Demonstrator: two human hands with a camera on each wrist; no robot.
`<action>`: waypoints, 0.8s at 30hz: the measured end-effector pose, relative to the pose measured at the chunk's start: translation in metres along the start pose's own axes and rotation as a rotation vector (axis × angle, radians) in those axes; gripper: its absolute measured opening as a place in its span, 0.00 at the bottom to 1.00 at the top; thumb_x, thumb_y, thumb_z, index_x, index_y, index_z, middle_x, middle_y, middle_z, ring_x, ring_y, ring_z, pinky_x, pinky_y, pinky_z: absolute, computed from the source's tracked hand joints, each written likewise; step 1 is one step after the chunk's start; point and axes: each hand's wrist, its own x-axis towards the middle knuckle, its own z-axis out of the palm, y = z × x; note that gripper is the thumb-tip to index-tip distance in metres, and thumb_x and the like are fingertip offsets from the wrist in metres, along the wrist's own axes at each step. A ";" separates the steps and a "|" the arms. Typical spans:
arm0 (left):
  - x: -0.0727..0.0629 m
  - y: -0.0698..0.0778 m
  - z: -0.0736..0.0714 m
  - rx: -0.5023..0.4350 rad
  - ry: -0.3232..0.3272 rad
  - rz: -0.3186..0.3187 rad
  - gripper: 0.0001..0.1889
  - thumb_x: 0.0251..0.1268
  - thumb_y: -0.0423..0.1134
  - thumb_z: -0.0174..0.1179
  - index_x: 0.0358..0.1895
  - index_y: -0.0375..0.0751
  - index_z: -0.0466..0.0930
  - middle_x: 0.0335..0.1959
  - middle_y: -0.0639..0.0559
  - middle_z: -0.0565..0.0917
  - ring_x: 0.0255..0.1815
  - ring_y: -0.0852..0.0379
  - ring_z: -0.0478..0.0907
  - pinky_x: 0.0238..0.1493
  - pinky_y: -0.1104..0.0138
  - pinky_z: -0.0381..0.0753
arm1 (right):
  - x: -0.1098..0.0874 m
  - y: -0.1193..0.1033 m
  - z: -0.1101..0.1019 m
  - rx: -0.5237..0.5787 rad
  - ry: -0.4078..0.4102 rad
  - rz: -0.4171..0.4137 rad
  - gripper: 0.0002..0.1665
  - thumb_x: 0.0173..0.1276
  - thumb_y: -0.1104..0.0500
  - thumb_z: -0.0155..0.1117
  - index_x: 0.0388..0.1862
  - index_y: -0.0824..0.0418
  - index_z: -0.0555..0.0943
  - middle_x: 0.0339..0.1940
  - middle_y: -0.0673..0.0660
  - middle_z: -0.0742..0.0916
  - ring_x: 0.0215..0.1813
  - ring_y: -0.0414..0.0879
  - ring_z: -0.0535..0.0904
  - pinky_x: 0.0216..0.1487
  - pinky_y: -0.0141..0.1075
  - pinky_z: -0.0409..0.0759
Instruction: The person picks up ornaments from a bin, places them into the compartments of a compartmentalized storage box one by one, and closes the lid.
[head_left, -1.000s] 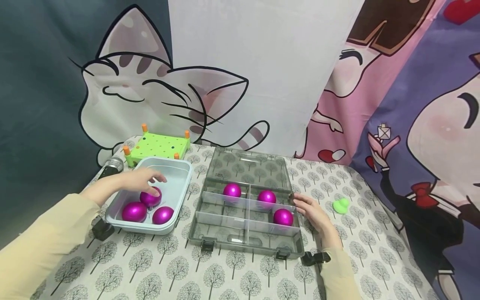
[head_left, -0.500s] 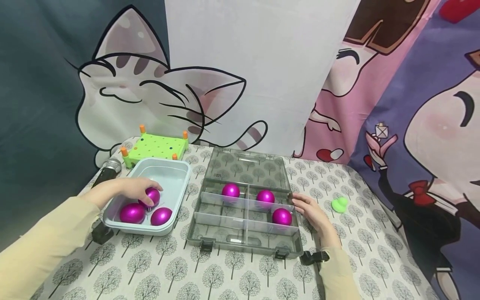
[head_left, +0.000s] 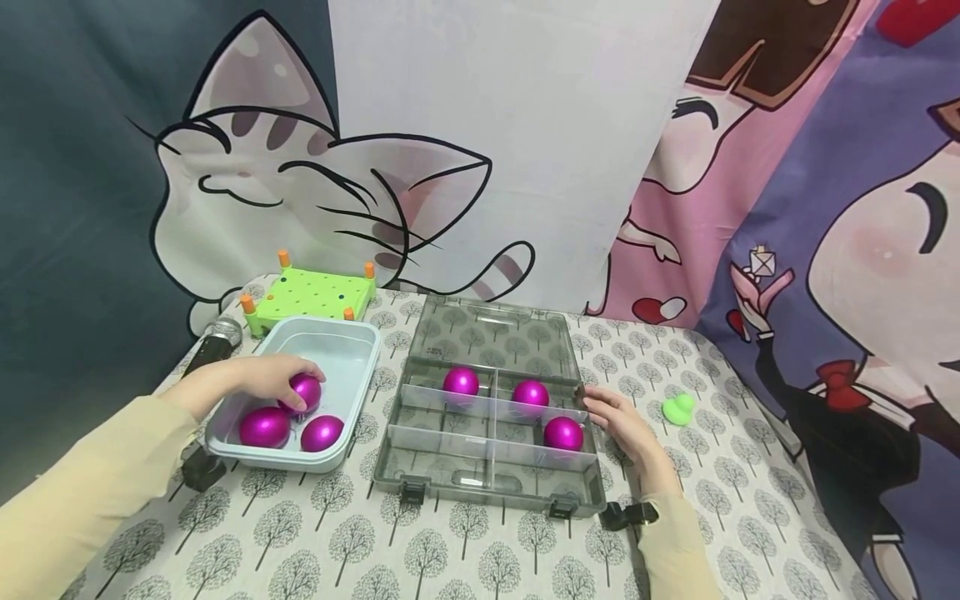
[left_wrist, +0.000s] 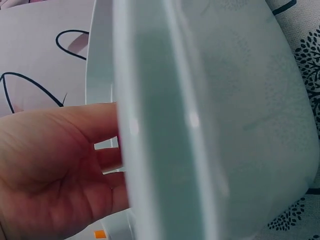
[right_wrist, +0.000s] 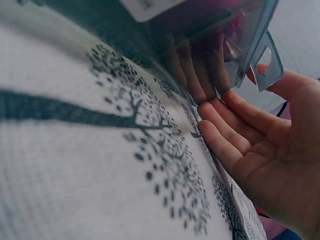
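My left hand [head_left: 272,377] reaches into a pale blue plastic tray [head_left: 367,364] and grips a shiny magenta ball [head_left: 308,389] from above, fingers and thumb around it. Another magenta ball [head_left: 265,427] and a third magenta ball [head_left: 322,433] lie beside it. In the left wrist view the tray wall [left_wrist: 165,125] hides my fingertips. A grey transparent divided box [head_left: 438,460] stands at the centre, its lid laid back. Its compartments hold three magenta balls [head_left: 461,383], two at the back and one middle right. My right hand [right_wrist: 270,130] touches the box's right side with nearly straight fingers.
Behind the tray stands a green pegboard toy [head_left: 315,292] with orange legs. A microphone [head_left: 217,342] lies left of the tray. To the right sits a green rubber duck [head_left: 679,409] on the tree-patterned tablecloth [head_left: 465,558]. Cartoon curtains hang behind.
My left hand has lowered into the tray and its fingers have come around the rear ball. My right hand stays at the box's side. The view has shifted slightly.
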 end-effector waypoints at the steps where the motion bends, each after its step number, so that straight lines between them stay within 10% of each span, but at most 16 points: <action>1: 0.000 0.001 0.000 -0.002 0.006 0.003 0.29 0.56 0.36 0.68 0.59 0.24 0.72 0.51 0.32 0.79 0.52 0.38 0.79 0.55 0.47 0.79 | 0.000 0.000 0.000 0.000 0.003 0.004 0.33 0.75 0.63 0.50 0.71 0.80 0.56 0.68 0.68 0.72 0.49 0.28 0.79 0.56 0.22 0.77; 24: 0.000 0.030 -0.022 0.018 0.295 0.059 0.29 0.57 0.40 0.68 0.60 0.28 0.74 0.56 0.31 0.79 0.51 0.40 0.80 0.51 0.50 0.82 | 0.001 -0.001 0.002 -0.024 -0.005 0.004 0.35 0.75 0.61 0.51 0.72 0.80 0.54 0.73 0.76 0.62 0.49 0.26 0.78 0.56 0.20 0.76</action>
